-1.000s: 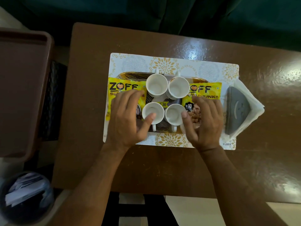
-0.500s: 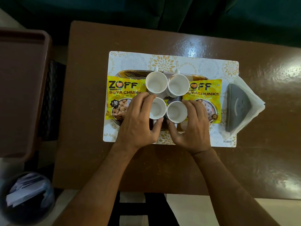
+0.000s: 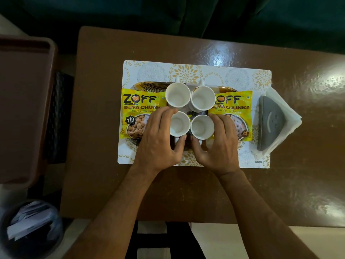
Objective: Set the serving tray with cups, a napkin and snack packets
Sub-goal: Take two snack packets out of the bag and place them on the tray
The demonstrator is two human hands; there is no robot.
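Several white cups stand in a tight square on the patterned serving tray [image 3: 149, 85]. My left hand [image 3: 158, 139] wraps the near left cup [image 3: 178, 124], thumb at its handle. My right hand [image 3: 218, 141] wraps the near right cup [image 3: 202, 126]. The far left cup [image 3: 177, 95] and far right cup [image 3: 203, 98] stand free. A yellow soya chunks packet [image 3: 139, 111] lies on the tray's left end and a second yellow packet [image 3: 235, 107] on its right end. A grey napkin holder [image 3: 270, 122] with white napkins [image 3: 287, 116] sits to the right of the tray.
The tray rests on a white and gold placemat [image 3: 186, 71] on a brown glossy table [image 3: 104, 128]. A brown plastic chair or bin [image 3: 22, 105] stands at the left. A dark bucket [image 3: 31, 228] with papers is at lower left.
Both hands moved inward from the packets onto the two near cups and closed around them. The packets now lie uncovered at the tray's ends.
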